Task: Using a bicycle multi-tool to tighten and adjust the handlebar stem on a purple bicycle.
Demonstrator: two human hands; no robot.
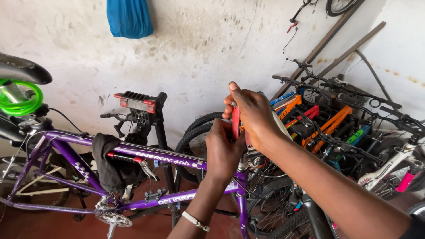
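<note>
A purple bicycle frame (146, 155) runs across the lower left, with a black rag (108, 166) draped over its top tube. Both my hands meet above the frame's head tube (242, 170). My right hand (253, 113) is wrapped around a slim red tool (236, 120) held upright, fingers curled over its top. My left hand (223, 150) grips the lower end of the same red tool, just above the head tube. A white bracelet (195, 220) is on my left wrist. What the tool's tip touches is hidden by my hands.
A black saddle (22, 71) and green coiled cable (20, 99) sit at the far left. A repair stand clamp (141, 106) rises behind the frame. Several bicycles (345, 119) are packed along the right wall. A blue bag (129, 17) hangs on the white wall.
</note>
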